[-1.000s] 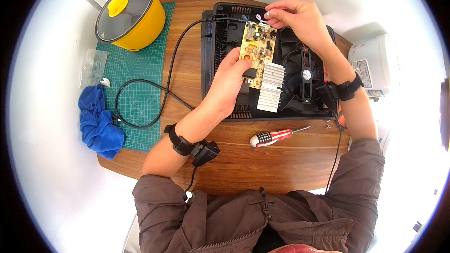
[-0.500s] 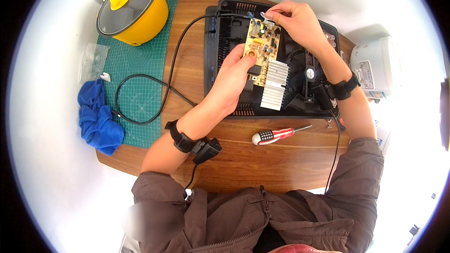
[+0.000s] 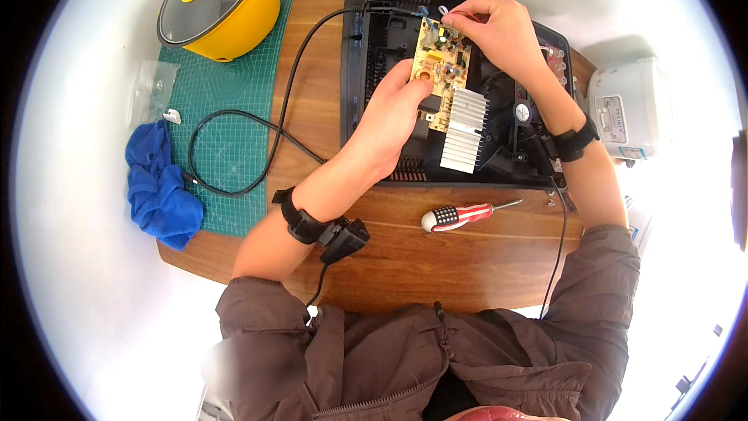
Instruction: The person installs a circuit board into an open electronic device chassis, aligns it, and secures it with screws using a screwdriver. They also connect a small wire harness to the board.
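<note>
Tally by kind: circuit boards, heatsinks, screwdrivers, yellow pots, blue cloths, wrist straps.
Yellow rectangular circuit board: 1
Silver finned metal heatsink: 1
Red, white and black screwdriver: 1
Yellow pot with lid: 1
Crumpled blue cloth: 1
Black wrist straps: 2
Total: 7

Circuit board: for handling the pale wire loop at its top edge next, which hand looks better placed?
The right hand, probably: its fingertips are beside the pale wire loop, while the left hand holds the circuit board at its left edge and may have to let go.

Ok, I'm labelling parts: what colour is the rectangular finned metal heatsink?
The rectangular finned metal heatsink is silvery-white, shown best in the head view.
</note>
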